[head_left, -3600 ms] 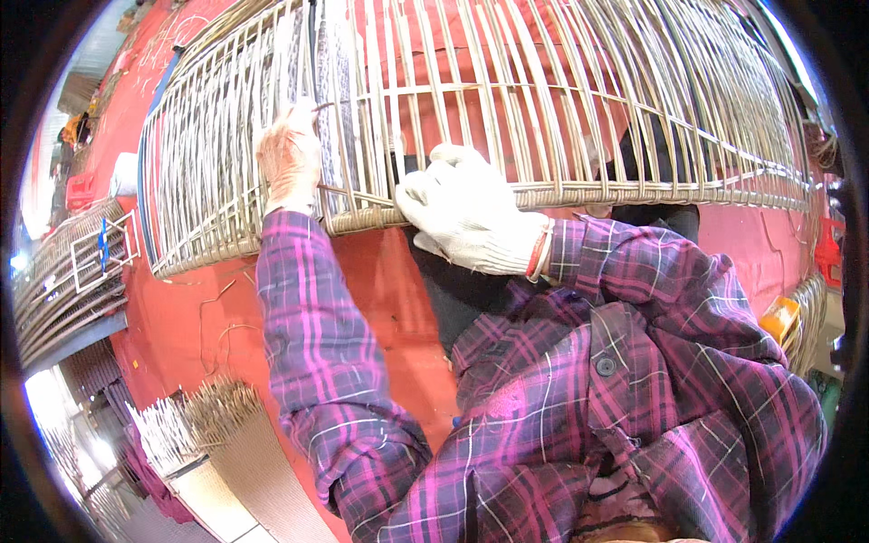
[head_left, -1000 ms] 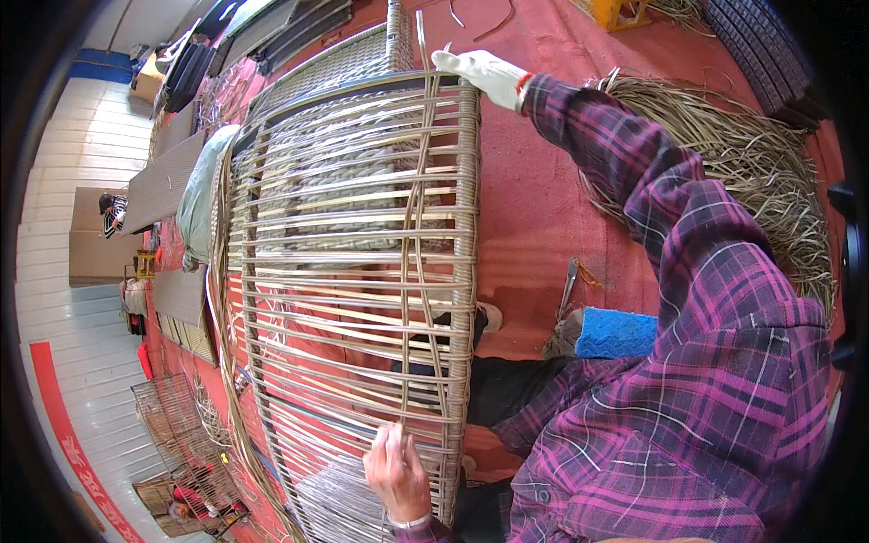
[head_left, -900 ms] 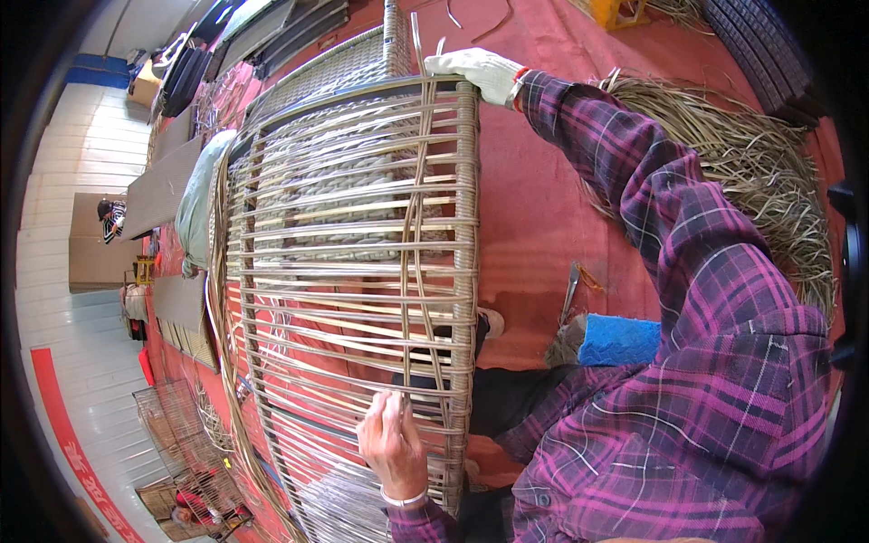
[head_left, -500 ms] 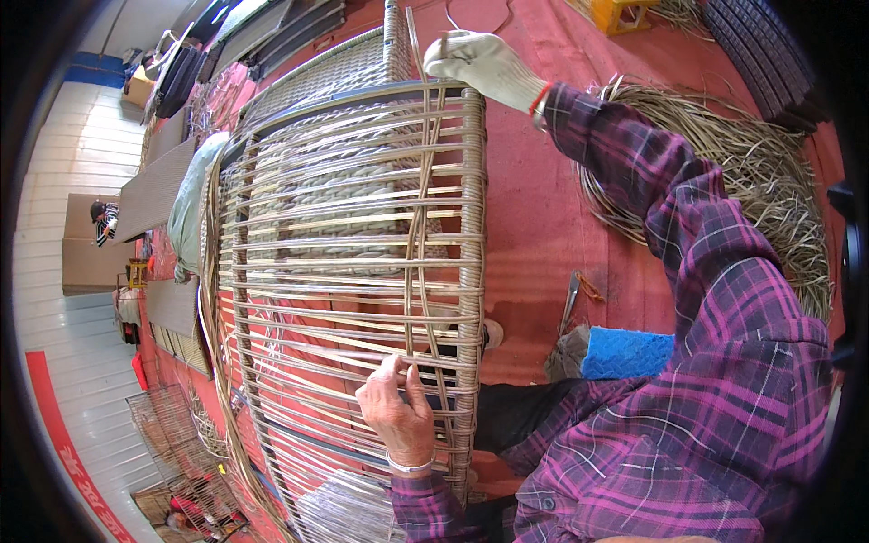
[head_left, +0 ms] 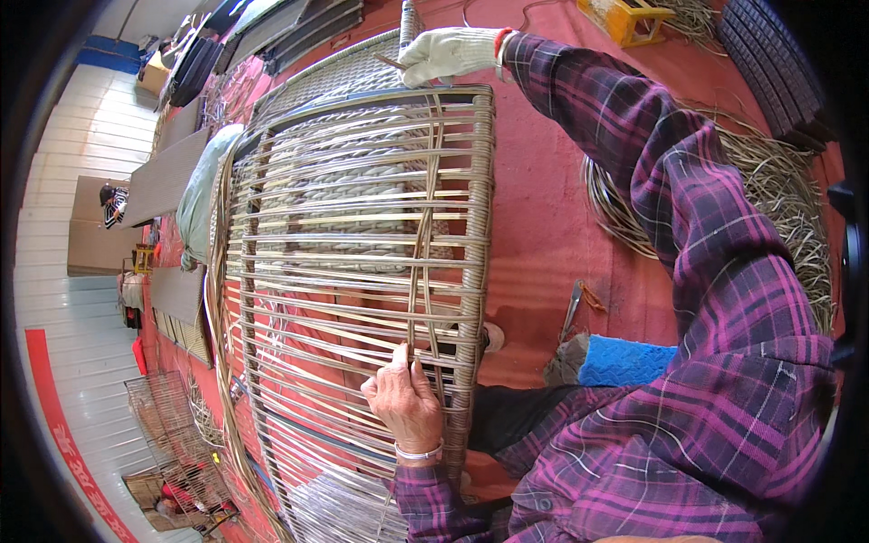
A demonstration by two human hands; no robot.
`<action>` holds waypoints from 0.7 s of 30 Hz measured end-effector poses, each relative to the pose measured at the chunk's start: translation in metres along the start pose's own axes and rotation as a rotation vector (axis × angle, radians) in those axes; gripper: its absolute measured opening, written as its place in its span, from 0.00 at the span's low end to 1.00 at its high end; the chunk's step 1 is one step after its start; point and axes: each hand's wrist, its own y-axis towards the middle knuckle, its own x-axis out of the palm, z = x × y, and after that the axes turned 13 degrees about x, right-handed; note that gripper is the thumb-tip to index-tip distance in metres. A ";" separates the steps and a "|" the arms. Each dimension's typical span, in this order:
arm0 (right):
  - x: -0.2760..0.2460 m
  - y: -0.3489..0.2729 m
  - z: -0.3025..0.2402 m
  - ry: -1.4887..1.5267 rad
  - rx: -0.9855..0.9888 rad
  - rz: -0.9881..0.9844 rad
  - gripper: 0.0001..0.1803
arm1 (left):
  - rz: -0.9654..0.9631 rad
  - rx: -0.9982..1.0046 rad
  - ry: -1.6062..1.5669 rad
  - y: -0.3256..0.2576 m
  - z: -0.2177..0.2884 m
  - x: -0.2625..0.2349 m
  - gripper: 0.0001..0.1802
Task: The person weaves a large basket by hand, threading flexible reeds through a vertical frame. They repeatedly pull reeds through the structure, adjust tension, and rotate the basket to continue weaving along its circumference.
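Observation:
A furniture frame (head_left: 478, 208) wound with grey-brown wicker lies before me, with many thin strips (head_left: 335, 195) stretched across it from side to side. A pair of weaving strips (head_left: 418, 249) runs lengthwise over and under them, near the right rail. My left hand (head_left: 404, 407), bare with a bracelet at the wrist, is closed at the near end of these weaving strips, finger and thumb pinching there. At the far end, my right hand (head_left: 448, 56) in a white glove is closed around a strip, whose brown end (head_left: 389, 61) sticks out to its left.
Behind the frame stands another woven piece (head_left: 326, 72). Right of it lie a big heap of loose strips (head_left: 769, 199), a blue pad (head_left: 626, 359) and pliers-like tool (head_left: 572, 308) on the red floor. A yellow stool (head_left: 634, 20) stands far right. Another person (head_left: 113, 204) is far left.
My right hand has moved left and slightly nearer, over the frame's far edge, with the strip. My left hand stays at nearly the same spot on the weave.

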 end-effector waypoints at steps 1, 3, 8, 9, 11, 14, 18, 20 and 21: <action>0.000 -0.001 -0.001 0.015 0.007 0.004 0.14 | -0.025 -0.017 0.009 -0.001 0.000 0.000 0.14; 0.000 -0.004 0.000 0.097 0.006 0.022 0.15 | 0.004 -0.014 -0.001 -0.003 0.001 0.000 0.14; 0.004 -0.006 0.007 0.345 0.061 -0.091 0.16 | 0.021 -0.029 -0.015 -0.005 0.002 -0.001 0.13; 0.003 -0.005 0.009 0.370 0.041 -0.111 0.16 | 0.031 -0.020 -0.013 -0.006 0.001 -0.001 0.13; 0.001 -0.003 0.012 0.418 0.019 -0.093 0.15 | 0.029 -0.017 -0.012 -0.007 0.000 -0.001 0.13; 0.002 0.000 0.015 0.511 -0.030 -0.041 0.14 | 0.048 -0.018 -0.018 -0.009 -0.001 0.000 0.13; 0.009 0.001 0.018 0.672 -0.110 0.042 0.14 | 0.124 -0.003 -0.007 -0.012 -0.002 0.000 0.12; 0.012 0.005 0.018 0.705 -0.165 0.110 0.14 | 0.138 0.025 0.063 -0.010 -0.002 -0.004 0.12; 0.013 0.009 0.018 0.718 -0.195 0.146 0.14 | 0.143 0.031 0.115 -0.007 -0.004 -0.009 0.12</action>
